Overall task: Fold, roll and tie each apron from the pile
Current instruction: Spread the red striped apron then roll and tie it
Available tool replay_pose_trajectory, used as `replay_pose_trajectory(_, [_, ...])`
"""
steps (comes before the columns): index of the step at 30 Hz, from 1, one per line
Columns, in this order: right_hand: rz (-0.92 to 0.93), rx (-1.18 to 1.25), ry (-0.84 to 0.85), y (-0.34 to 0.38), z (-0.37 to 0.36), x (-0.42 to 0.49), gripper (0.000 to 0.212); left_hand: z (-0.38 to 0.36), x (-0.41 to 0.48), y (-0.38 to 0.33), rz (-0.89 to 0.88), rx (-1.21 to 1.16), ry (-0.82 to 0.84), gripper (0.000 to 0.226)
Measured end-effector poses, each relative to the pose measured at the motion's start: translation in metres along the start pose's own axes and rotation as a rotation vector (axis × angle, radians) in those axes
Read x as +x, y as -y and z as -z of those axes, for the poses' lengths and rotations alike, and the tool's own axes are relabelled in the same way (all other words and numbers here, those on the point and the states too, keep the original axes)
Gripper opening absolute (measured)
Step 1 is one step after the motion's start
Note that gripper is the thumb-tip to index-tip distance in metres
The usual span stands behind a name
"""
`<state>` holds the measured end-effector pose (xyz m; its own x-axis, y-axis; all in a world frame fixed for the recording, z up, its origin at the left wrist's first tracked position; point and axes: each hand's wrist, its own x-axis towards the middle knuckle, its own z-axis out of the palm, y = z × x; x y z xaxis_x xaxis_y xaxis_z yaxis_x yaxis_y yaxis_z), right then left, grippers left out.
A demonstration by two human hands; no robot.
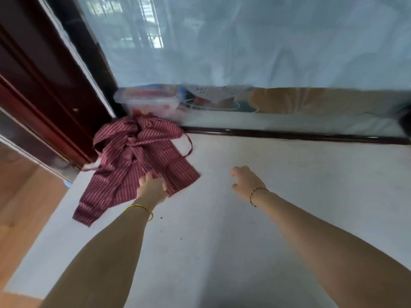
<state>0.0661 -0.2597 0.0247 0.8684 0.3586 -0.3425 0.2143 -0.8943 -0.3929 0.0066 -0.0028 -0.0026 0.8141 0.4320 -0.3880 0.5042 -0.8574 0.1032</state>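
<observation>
Striped maroon cloth is bunched under the left hand [152,185], whose fingers curl into the near edge of the apron [135,165] and grip a fold of it. That arm reaches forward and leftward, wrist bent slightly inward, a gold bangle [140,208] at the wrist. The grip looks meant to drag the apron off its heap and onto bare tabletop [244,230], where there is room to spread it flat for folding.

The right hand [245,181] hovers just above the tabletop to the right of the apron, apart from it and holding nothing. Its fingers hang loosely curled and point left toward the cloth, a dark cord bracelet [255,195] on the wrist. It seems poised to catch the opposite edge once the cloth comes nearer.

The apron lies crumpled at the far left of the pale tabletop, near a dark red door frame [44,96]. One strap [189,144] loops out to its right, and a corner trails toward the near left edge. I cannot tell whether the heap is one apron or several. Beyond it a clear plastic box [146,103] sits at the base of a covered window [244,41].
</observation>
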Motion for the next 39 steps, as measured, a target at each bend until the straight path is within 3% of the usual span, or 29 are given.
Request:
replay_pose_trajectory(5, [0.016, -0.032, 0.071, 0.007, -0.018, 0.03, 0.032, -0.038, 0.032, 0.016, -0.029, 0.006, 0.219, 0.075])
replay_pose_trajectory(8, [0.004, -0.023, 0.075, 0.004, -0.024, 0.04, 0.033, -0.043, 0.039, 0.001, -0.063, 0.153, 0.216, 0.077])
replay_pose_trajectory(10, [-0.043, -0.018, 0.027, -0.003, -0.02, 0.043, 0.032, -0.042, 0.042, -0.023, -0.195, 0.211, 0.16, 0.073])
replay_pose_trajectory(12, [-0.122, -0.029, -0.104, -0.011, -0.011, 0.045, 0.03, -0.041, 0.032, -0.064, -0.354, 0.048, 0.238, 0.069])
replay_pose_trajectory(15, [-0.225, -0.086, -0.356, -0.032, 0.009, 0.041, 0.028, -0.047, -0.014, -0.143, -0.526, -0.351, 0.587, 0.063])
replay_pose_trajectory(16, [-0.236, -0.091, -0.404, -0.04, 0.016, 0.039, 0.029, -0.049, -0.026, -0.161, -0.585, -0.446, 0.602, 0.059])
replay_pose_trajectory(17, [-0.244, -0.079, -0.426, -0.054, 0.021, 0.035, 0.03, -0.054, -0.033, -0.175, -0.605, -0.515, 0.564, 0.054])
replay_pose_trajectory(19, [-0.23, -0.004, -0.396, -0.073, 0.025, 0.026, 0.029, -0.059, -0.027, -0.179, -0.607, -0.533, 0.278, 0.044])
replay_pose_trajectory(21, [-0.2, 0.062, -0.312, -0.089, 0.014, 0.012, 0.025, -0.055, -0.019, -0.166, -0.564, -0.277, -0.054, 0.033])
replay_pose_trajectory(22, [-0.189, 0.065, -0.25, -0.094, 0.003, 0.004, 0.023, -0.053, -0.018, -0.159, -0.519, -0.102, -0.142, 0.03])
replay_pose_trajectory(24, [-0.177, 0.024, -0.1, -0.099, -0.025, -0.009, 0.023, -0.049, -0.019, -0.143, -0.427, 0.138, -0.173, 0.044])
replay_pose_trajectory(26, [-0.159, -0.032, 0.02, -0.104, -0.053, -0.021, 0.031, -0.048, -0.022, -0.131, -0.389, 0.204, -0.192, 0.058])
replay_pose_trajectory(30, [-0.111, -0.125, 0.013, -0.122, -0.084, -0.042, 0.054, -0.045, -0.021, -0.112, -0.18, 0.227, -0.084, 0.075])
replay_pose_trajectory(32, [-0.146, -0.16, 0.028, -0.139, -0.085, -0.053, 0.066, -0.042, -0.02, -0.105, -0.099, 0.179, 0.031, 0.065])
replay_pose_trajectory(35, [-0.202, -0.219, 0.067, -0.18, -0.073, -0.069, 0.069, -0.044, -0.022, -0.117, -0.248, 0.044, 0.087, 0.028])
replay_pose_trajectory(39, [-0.464, -0.317, 0.17, -0.25, -0.029, -0.086, 0.067, -0.039, -0.035, -0.156, -0.42, -0.318, -0.146, 0.021])
